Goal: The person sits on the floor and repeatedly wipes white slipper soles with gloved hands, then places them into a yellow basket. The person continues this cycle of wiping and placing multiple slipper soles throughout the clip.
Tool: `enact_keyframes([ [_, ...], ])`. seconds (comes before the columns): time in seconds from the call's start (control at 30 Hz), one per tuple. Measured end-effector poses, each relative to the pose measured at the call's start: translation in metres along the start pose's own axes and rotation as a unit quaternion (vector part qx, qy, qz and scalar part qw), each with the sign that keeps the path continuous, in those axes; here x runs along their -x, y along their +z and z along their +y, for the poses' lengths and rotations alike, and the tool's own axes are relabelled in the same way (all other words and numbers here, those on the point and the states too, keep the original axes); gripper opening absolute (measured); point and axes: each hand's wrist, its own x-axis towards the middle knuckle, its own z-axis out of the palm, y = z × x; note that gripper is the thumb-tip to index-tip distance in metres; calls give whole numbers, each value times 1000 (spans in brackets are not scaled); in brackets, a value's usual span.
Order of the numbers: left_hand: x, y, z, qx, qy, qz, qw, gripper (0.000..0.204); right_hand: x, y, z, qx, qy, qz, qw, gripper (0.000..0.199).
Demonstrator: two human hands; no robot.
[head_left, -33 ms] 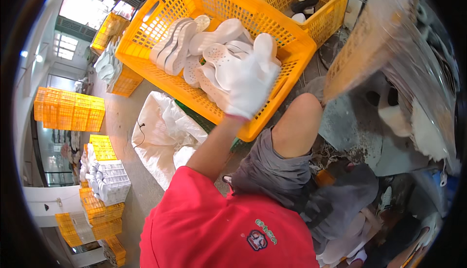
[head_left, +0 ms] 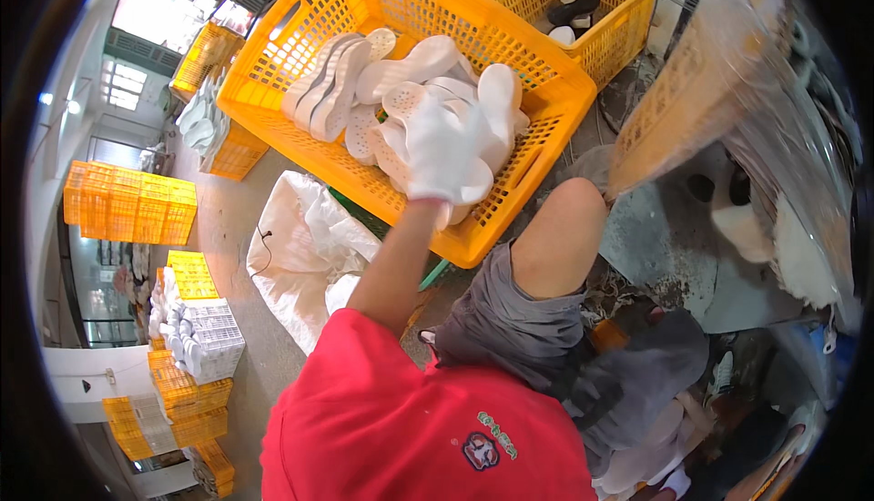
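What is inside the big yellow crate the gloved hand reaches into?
The yellow crate holds white shoe soles, some stacked on edge. The gloved left hand covers the soles beneath it, and the pile hides the crate's floor.

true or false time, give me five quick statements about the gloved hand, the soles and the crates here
1. The gloved hand reaches into the near yellow crate. True.
2. The glove is black. False: it is white.
3. The near crate holds white shoe soles. True.
4. The far yellow crate is piled to the rim with white soles. False: only a few pieces lie in it, one of them dark.
5. A white sack lies on the floor beside the near crate. True.
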Motion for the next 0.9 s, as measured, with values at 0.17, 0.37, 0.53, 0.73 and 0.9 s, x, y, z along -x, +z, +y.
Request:
enact_keyframes([
  [0.17,-128,-2,-149,-321,-272,46,906,63,16,-115,-108,-211,-84,39,973,34],
  [0.37,-141,-13,-198,-163,-232,-95,954,56,31,-233,-319,-355,-206,-109,905,33],
  [0.53,-63,-72,-79,319,-202,-43,925,27,92,-288,-460,-496,-240,-212,807,51],
  [0.73,147,-29,110,453,-202,-202,844,36,117,-336,-517,-697,-164,-347,606,75],
  [0.9,218,74,119,406,-292,-539,678,43,83,-342,-422,-673,80,-214,703,53],
])
